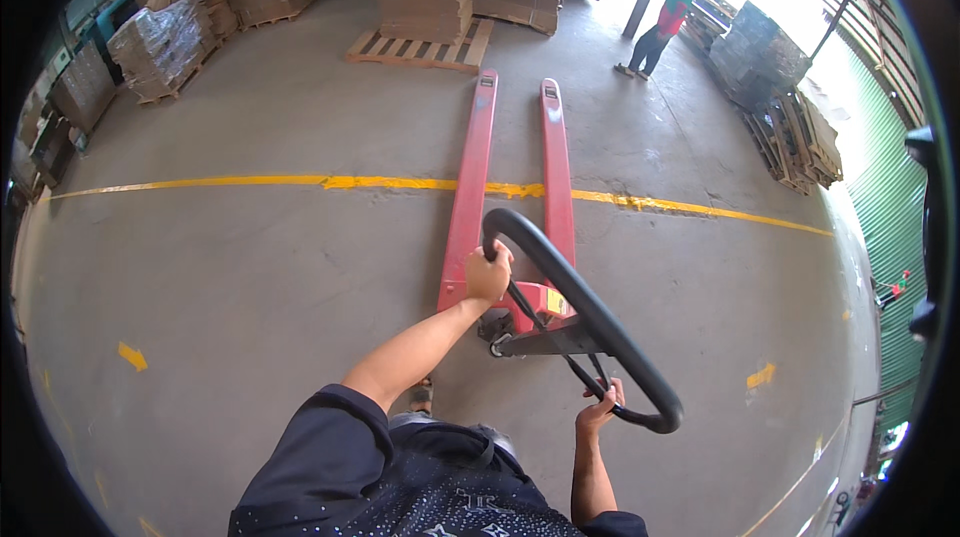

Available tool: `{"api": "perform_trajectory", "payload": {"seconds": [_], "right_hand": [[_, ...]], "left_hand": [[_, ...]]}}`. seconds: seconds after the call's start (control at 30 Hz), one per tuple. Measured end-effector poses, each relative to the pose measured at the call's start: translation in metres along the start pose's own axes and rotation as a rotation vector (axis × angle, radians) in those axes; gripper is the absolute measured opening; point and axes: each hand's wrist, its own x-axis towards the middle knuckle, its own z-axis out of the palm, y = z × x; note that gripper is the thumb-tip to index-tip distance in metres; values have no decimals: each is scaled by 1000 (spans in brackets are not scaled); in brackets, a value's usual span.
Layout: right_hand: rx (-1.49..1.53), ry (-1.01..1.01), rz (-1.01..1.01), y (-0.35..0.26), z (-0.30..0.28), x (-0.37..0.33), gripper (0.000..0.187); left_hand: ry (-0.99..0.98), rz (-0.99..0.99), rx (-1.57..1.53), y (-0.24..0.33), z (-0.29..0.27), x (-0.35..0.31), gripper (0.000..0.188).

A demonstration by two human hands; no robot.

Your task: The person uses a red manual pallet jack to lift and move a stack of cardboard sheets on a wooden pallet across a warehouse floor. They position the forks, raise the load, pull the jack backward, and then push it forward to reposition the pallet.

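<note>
A red pallet jack [470, 192] stands in front of me, its two bare forks pointing away across a yellow floor line. My left hand [489, 274] is closed round the left side of its black loop handle [590, 307], near the upper bend. Lower down, at the right end of the loop, my right hand [601, 405] wraps its fingers round the handle. The handle is turned at an angle, with its right end closer to me. Beneath it are the dark tow arm [550, 341] and a small wheel by the red body.
Flat cardboard is stacked on a wooden pallet [420, 49] beyond the fork tips. Wrapped loads [165, 47] line the far left. A person [665, 22] in a red and green top stands at the far right, near a wrapped load [758, 55] and stacked wooden pallets [792, 142].
</note>
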Motion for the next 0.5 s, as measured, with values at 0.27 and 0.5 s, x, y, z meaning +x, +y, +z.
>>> {"api": "perform_trajectory", "payload": {"seconds": [0.27,0.5], "right_hand": [[-67,-9,63,51,-10,168,52],[165,211,96,73,24,261,50]], "left_hand": [[-163,-164,155,-4,182,101,38],[-348,16,173,-13,281,173,36]]}}
